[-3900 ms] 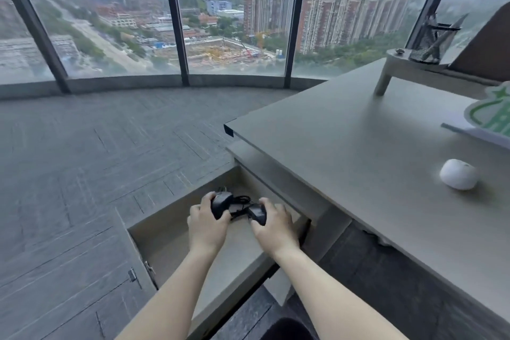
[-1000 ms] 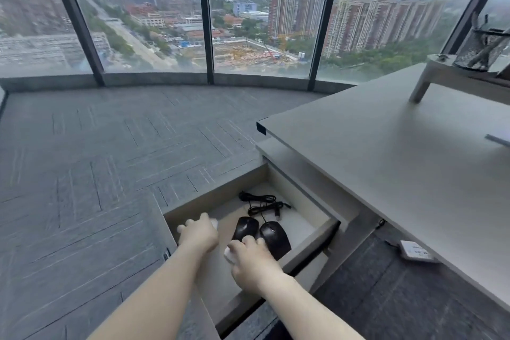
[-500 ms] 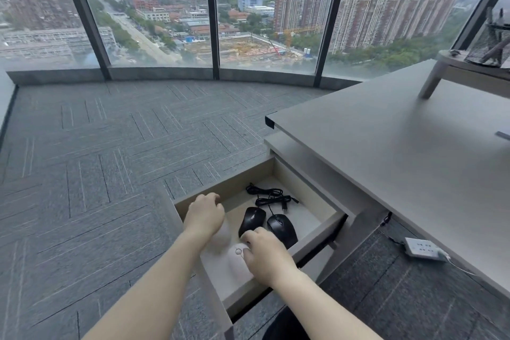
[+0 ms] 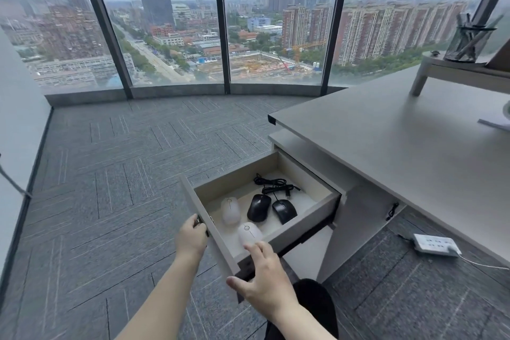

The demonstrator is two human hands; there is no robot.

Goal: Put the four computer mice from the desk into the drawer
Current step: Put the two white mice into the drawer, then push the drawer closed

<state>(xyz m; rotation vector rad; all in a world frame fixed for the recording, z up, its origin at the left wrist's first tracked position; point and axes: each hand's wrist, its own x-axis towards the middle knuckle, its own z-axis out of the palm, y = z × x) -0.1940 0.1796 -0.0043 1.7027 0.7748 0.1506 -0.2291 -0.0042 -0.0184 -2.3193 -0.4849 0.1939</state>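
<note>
The open drawer [image 4: 215,237] under the desk [image 4: 386,146] holds several mice. Two black wired mice [image 4: 259,207] [image 4: 284,211] lie side by side with their cables [image 4: 271,185] coiled behind them. One white mouse [image 4: 230,210] lies to their left and another white mouse [image 4: 249,233] lies nearer the front. My left hand [image 4: 191,239] is curled around the handle on the drawer front. My right hand [image 4: 265,281] hovers just over the drawer's near edge with fingers spread and nothing in it.
A white power strip [image 4: 436,243] with a cord lies on the carpet under the desk. A monitor stand [image 4: 452,72] with a mesh pen holder [image 4: 466,41] sits at the desk's far right. Floor-to-ceiling windows [image 4: 220,22] curve around the carpeted floor.
My right hand has let go of the white mouse and pulled back out of the drawer. My left hand has moved from inside the drawer to the handle on its front.
</note>
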